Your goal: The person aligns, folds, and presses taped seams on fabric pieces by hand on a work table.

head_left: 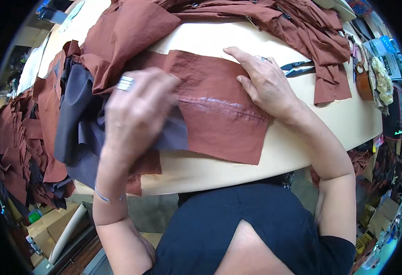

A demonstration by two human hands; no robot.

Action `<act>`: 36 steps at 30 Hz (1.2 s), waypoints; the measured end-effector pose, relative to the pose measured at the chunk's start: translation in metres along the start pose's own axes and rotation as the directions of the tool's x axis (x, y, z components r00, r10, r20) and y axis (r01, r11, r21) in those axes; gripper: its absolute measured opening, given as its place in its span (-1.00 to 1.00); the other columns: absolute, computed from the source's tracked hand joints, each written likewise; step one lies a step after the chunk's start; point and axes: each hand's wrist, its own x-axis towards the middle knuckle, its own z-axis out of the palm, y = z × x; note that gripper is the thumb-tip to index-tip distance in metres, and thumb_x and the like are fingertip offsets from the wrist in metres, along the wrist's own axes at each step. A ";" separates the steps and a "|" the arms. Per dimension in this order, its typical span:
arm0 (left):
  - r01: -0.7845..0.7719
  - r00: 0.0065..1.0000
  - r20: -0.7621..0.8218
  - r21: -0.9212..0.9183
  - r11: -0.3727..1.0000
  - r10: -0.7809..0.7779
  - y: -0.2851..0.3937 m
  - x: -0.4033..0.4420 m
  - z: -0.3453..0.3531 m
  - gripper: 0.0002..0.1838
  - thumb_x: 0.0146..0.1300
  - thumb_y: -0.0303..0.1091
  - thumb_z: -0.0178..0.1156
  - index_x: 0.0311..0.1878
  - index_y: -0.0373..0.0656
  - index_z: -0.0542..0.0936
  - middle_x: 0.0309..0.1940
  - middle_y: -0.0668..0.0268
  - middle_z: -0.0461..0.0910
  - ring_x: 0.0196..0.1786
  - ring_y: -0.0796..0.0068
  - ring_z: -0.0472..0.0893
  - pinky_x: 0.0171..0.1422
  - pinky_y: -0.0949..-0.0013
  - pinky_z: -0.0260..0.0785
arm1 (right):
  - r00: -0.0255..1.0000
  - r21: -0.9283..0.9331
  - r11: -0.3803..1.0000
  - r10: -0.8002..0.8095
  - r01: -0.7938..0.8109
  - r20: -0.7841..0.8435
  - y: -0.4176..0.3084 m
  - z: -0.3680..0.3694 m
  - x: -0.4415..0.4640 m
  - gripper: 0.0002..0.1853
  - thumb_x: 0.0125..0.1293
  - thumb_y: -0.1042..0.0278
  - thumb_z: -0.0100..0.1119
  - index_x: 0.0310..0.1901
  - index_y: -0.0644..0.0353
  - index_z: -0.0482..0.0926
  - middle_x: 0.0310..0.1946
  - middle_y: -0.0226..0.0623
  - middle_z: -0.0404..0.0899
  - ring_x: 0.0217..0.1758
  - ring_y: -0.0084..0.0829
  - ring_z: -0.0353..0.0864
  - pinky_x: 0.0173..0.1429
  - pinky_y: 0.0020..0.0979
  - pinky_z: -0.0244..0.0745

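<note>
A rust-brown fabric piece (pixel 224 123) lies on the pale table, with a shiny seam line across its middle. My right hand (pixel 267 85) rests at its upper right edge, thumb and fingers apart. Over the left part of the cloth is my left hand (pixel 139 107), smeared by motion; its fingers bend toward the seam, and whether they grip anything is not visible. Dark grey fabric (pixel 79 121) bunches to the left, partly beneath that hand. Black-handled snips (pixel 298 68) lie just beyond my right hand.
A long heap of brown fabric with zippers (pixel 256 18) runs along the far side of the table (pixel 302 158). More brown pieces (pixel 17 142) hang at the left edge. A cardboard box (pixel 54 227) stands below left. Pouches and a brown holder (pixel 364 85) hang at the right edge.
</note>
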 end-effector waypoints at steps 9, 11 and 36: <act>-0.129 0.945 0.238 -0.358 0.925 0.225 0.046 0.020 0.038 -0.79 0.08 -0.41 0.22 -0.19 -0.16 0.51 -0.20 0.23 0.48 -0.20 0.17 0.51 -0.15 0.25 0.39 | 0.997 0.028 0.996 -0.082 0.082 -0.014 0.013 0.003 -0.001 -0.40 0.13 0.53 0.16 0.26 0.06 0.33 0.11 -0.31 0.49 0.01 -0.32 0.54 0.07 -0.32 0.31; -0.108 0.955 0.214 -0.389 0.915 0.205 0.044 0.030 0.051 -0.75 0.07 -0.44 0.21 -0.15 -0.17 0.47 -0.19 0.19 0.45 -0.16 0.13 0.48 -0.10 0.20 0.36 | 0.991 0.015 0.993 -0.117 0.118 -0.060 0.014 0.006 0.000 -0.42 0.15 0.50 0.13 0.25 0.04 0.33 -0.01 -0.32 0.52 -0.07 -0.34 0.55 0.02 -0.31 0.31; -0.465 0.885 -0.100 -0.140 0.874 0.454 0.045 0.023 0.081 -0.87 -0.02 -0.31 0.11 -0.42 -0.11 0.43 -0.41 0.34 0.37 -0.26 0.38 0.41 -0.18 0.30 0.24 | 0.972 -0.054 0.979 -0.201 0.196 -0.122 0.018 0.010 -0.001 -0.45 0.14 0.43 0.02 0.24 -0.02 0.34 -0.35 -0.45 0.53 -0.32 -0.42 0.55 -0.14 -0.37 0.29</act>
